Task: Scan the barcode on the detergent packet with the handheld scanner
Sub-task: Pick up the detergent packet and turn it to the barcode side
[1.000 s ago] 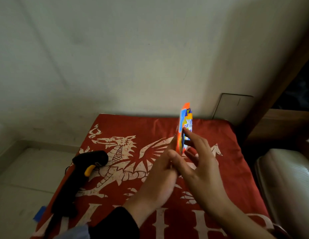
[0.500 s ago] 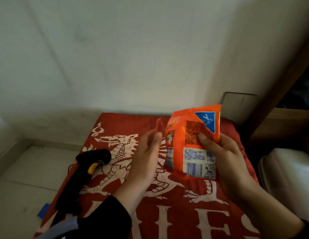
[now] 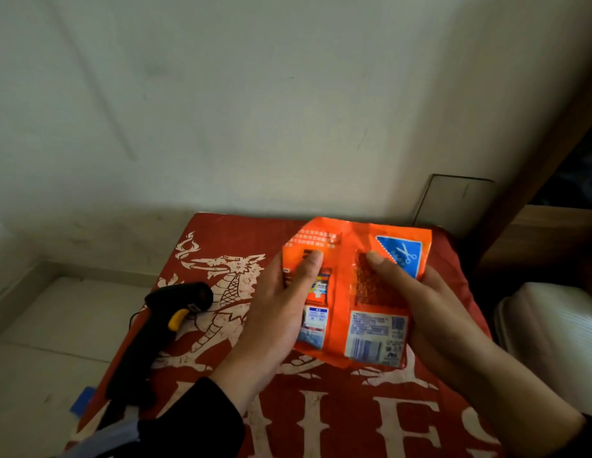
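Observation:
I hold an orange detergent packet (image 3: pixel 342 292) above the red cloth, its back side facing me. A white label with a barcode (image 3: pixel 365 348) shows at its lower right. My left hand (image 3: pixel 275 312) grips the packet's left edge, thumb on the front. My right hand (image 3: pixel 433 312) grips its right edge, thumb pressed near a blue scissors mark. The black handheld scanner (image 3: pixel 155 335) with a yellow trigger lies on the cloth to the left, apart from both hands.
A red cloth with a white dragon print (image 3: pixel 222 292) covers the surface. A pale wall rises behind it. Tiled floor (image 3: pixel 40 342) lies to the left, and a white padded object (image 3: pixel 552 342) and wooden furniture (image 3: pixel 552 233) stand to the right.
The packet turned from edge-on to its back side facing me. My left hand, which had let go, has taken hold of its left edge again. The scanner has not moved.

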Tool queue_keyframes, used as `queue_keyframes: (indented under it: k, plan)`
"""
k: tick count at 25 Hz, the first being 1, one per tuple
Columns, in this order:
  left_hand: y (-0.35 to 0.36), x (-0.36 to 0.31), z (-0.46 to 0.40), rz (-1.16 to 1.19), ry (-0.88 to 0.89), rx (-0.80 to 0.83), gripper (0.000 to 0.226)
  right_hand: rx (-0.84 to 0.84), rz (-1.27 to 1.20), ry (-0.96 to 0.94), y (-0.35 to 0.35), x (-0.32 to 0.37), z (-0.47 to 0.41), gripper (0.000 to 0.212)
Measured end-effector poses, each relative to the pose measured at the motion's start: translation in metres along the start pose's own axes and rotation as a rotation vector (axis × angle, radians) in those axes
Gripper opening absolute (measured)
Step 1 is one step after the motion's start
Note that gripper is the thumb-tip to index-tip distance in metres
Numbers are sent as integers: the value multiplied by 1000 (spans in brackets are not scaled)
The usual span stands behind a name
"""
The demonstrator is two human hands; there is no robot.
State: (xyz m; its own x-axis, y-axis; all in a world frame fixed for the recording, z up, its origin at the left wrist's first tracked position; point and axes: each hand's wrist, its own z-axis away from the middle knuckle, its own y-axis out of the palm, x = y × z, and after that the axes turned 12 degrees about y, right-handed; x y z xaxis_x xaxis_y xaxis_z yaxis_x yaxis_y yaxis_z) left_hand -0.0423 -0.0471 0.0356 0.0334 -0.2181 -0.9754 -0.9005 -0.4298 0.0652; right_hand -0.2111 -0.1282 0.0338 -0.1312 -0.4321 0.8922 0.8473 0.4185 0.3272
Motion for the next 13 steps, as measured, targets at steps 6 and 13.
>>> queue_keyframes:
  k: [6,13]
  plan:
    - [-2,-2,2,-207,119,35,44,-85,7,-31,-3,-3,-1,22]
    - [-6,13,3,-172,-86,316,25,-173,59,-27,-6,4,-4,24]
